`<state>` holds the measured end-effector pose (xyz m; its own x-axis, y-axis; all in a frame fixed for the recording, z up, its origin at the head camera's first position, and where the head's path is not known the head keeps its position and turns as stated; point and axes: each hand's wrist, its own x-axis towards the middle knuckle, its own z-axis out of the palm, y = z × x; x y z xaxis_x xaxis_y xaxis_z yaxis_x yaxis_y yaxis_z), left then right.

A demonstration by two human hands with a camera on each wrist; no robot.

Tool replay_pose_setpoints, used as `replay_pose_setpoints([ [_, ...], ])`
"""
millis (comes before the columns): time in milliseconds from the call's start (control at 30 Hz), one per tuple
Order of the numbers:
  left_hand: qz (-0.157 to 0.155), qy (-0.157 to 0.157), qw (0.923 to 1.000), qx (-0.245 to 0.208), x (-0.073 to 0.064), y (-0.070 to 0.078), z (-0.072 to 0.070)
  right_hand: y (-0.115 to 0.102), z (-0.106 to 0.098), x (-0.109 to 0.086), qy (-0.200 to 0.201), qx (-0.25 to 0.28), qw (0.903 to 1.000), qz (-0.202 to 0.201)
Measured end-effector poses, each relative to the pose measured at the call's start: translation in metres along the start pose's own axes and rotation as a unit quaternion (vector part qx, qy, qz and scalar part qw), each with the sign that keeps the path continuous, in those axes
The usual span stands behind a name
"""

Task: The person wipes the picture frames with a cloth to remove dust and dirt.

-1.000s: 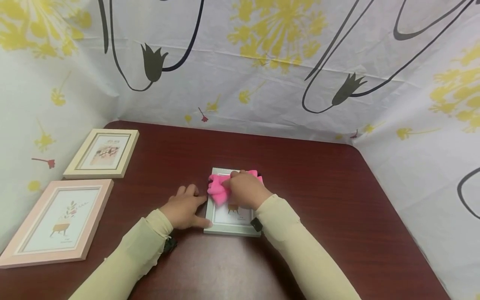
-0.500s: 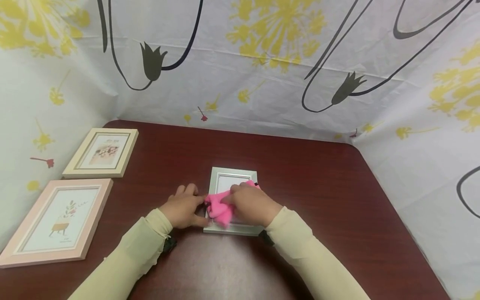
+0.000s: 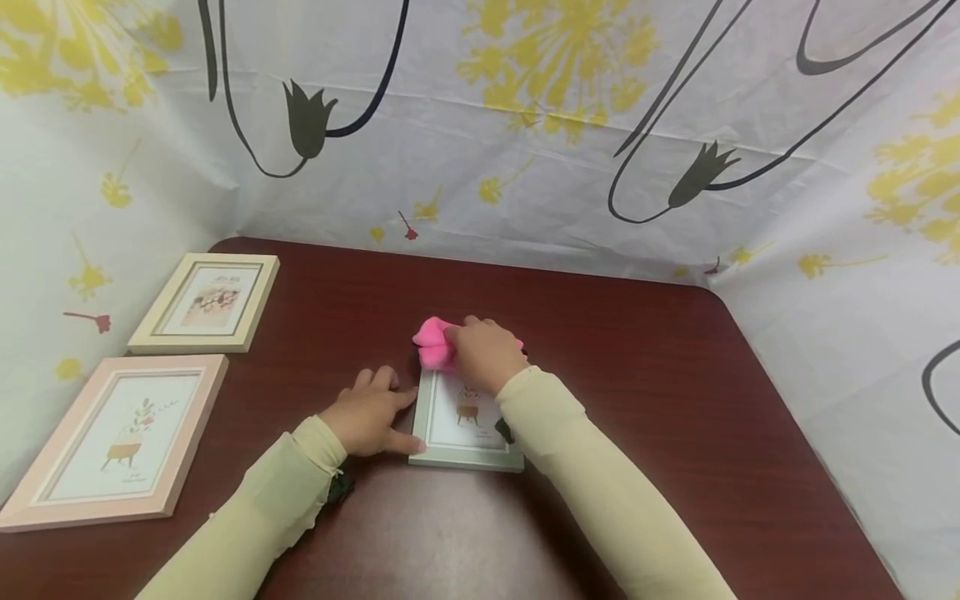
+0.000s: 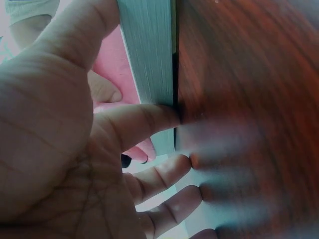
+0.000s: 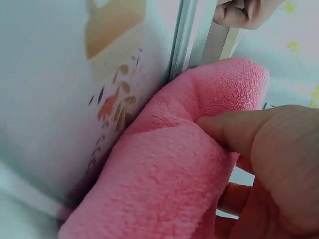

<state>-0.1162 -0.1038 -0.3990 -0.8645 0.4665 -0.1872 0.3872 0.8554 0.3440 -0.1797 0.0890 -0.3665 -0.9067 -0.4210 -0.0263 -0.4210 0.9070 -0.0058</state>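
A pale green-grey picture frame (image 3: pixel 465 458) lies flat on the table, with a plant-pot print showing behind its front. My right hand (image 3: pixel 487 354) grips a bunched pink cloth (image 3: pixel 433 343) and presses it on the far end of the frame. In the right wrist view the fuzzy cloth (image 5: pixel 164 164) is pinched between thumb and fingers, against the picture and the frame's edge. With fingers spread, my left hand (image 3: pixel 369 414) touches the frame's left side; in the left wrist view its thumb and index finger rest along the frame's side (image 4: pixel 149 55).
At the left of the dark red-brown table (image 3: pixel 622 400) lie a cream picture frame (image 3: pixel 243 340) and, nearer, a pink picture frame (image 3: pixel 183 450). A patterned white sheet (image 3: pixel 450 150) hangs round the table's back and sides.
My right hand has moved the cloth down to the frame's near part, then back up to its far end. The left hand and the frame have stayed put.
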Motion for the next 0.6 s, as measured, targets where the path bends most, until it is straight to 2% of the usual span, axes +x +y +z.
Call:
replay_pose_setpoints([
  [133, -0.001, -0.002, 1.0, 0.0, 0.001, 0.0, 0.0, -0.001, -0.002, -0.001, -0.027, 0.012, 0.9995, -0.003],
  [267, -0.003, -0.003, 1.0, -0.006, 0.001, 0.001, 0.002, -0.001, -0.005, -0.015, -0.059, 0.014, 0.9974, -0.038],
  [367, -0.001, 0.005, 0.9999, -0.011, 0.0, 0.001, 0.002, -0.002, -0.005, -0.032, -0.065, 0.02, 0.9947, -0.077],
  [467, 0.0, 0.019, 0.9997, -0.013, -0.001, 0.001, 0.004, -0.005, -0.003, -0.053, -0.053, 0.025, 0.9912, -0.119],
  [600, -0.007, 0.035, 0.9992, -0.019, -0.003, 0.0, 0.006, -0.008, 0.0, -0.074, -0.015, 0.004, 0.9845, -0.175],
])
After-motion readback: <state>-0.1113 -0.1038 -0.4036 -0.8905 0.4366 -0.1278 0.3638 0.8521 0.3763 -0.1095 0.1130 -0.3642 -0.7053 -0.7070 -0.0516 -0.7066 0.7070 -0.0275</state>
